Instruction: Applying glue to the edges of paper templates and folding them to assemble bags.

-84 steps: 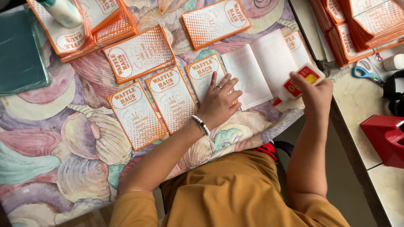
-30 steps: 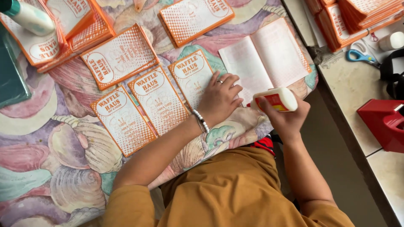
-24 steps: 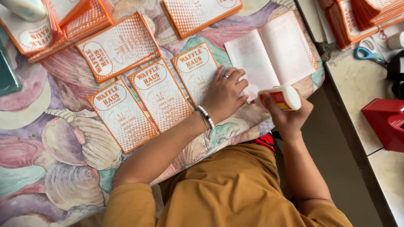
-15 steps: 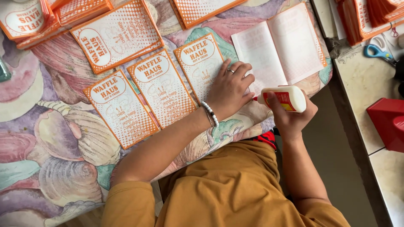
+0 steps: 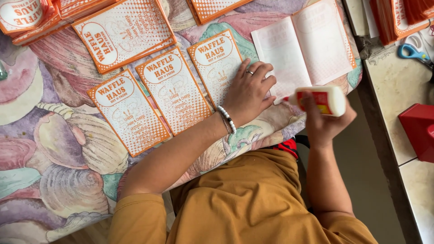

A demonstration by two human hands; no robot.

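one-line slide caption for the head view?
Left hand presses an orange-and-white card flat on the shell-print tablecloth while right hand tips a white glue bottle toward it.

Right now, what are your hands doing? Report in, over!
Left hand flat on an orange card, pinning it down. Right hand gripping the glue bottle, tip at the open booklet's lower edge. Nothing between them.
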